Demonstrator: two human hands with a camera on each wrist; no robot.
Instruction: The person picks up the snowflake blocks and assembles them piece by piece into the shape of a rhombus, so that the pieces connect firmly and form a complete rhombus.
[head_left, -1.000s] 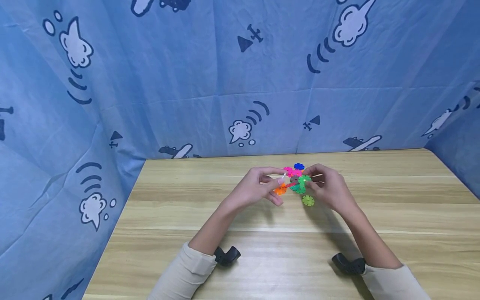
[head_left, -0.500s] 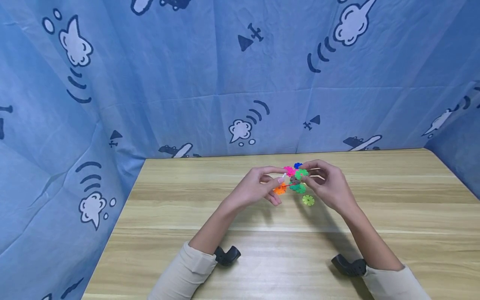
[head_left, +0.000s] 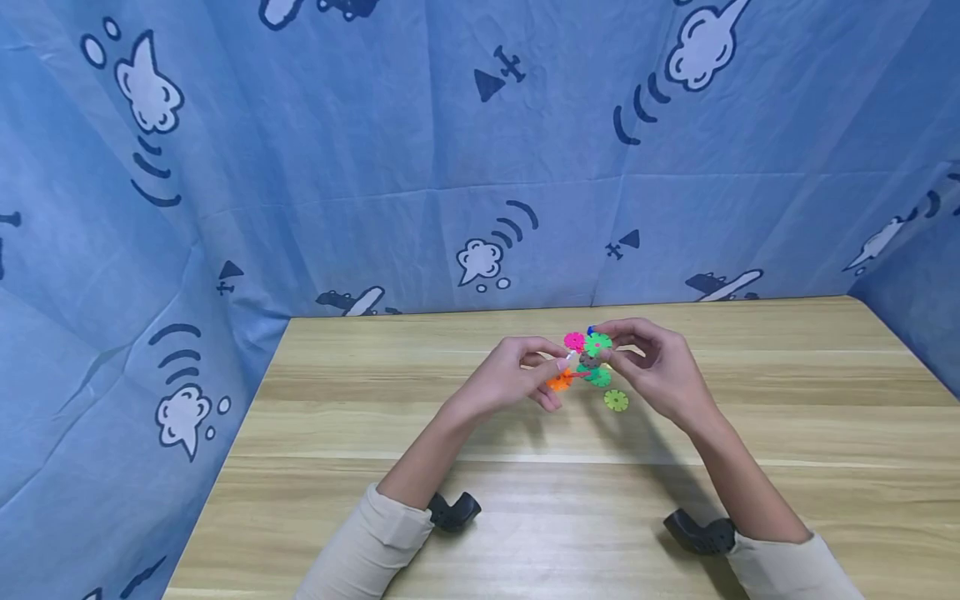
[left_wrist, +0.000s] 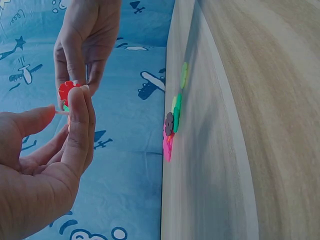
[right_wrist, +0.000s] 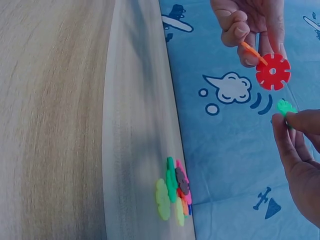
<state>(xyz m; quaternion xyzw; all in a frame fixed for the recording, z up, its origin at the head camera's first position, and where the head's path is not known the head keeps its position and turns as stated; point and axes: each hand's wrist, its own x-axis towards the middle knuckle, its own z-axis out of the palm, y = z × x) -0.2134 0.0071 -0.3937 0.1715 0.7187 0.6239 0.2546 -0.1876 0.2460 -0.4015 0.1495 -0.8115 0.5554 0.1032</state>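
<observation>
My left hand [head_left: 561, 367] is raised over the table and pinches a red snowflake disc [right_wrist: 272, 71] with an orange piece [right_wrist: 248, 50] slotted into it. The right wrist view shows that red disc face-on. My right hand [head_left: 607, 347] pinches a green disc [head_left: 597, 343] between thumb and fingertips, held a short gap from the red disc. Below the hands lies a small pile of discs [right_wrist: 175, 192] on the wooden table [head_left: 450, 433]: pink [head_left: 573, 341], teal [head_left: 601, 377], brown, and a lime one [head_left: 616, 401] slightly apart.
Blue cloth with cloud and plane prints [head_left: 375, 167] walls the table at the back and both sides. A black wrist camera mount [head_left: 453, 510] sits on the left forearm and another [head_left: 697, 531] on the right. Bare wood stretches left, right and toward me.
My right hand has carried the green disc a little up and to the left, closer to the left hand's red disc. The left hand has hardly moved.
</observation>
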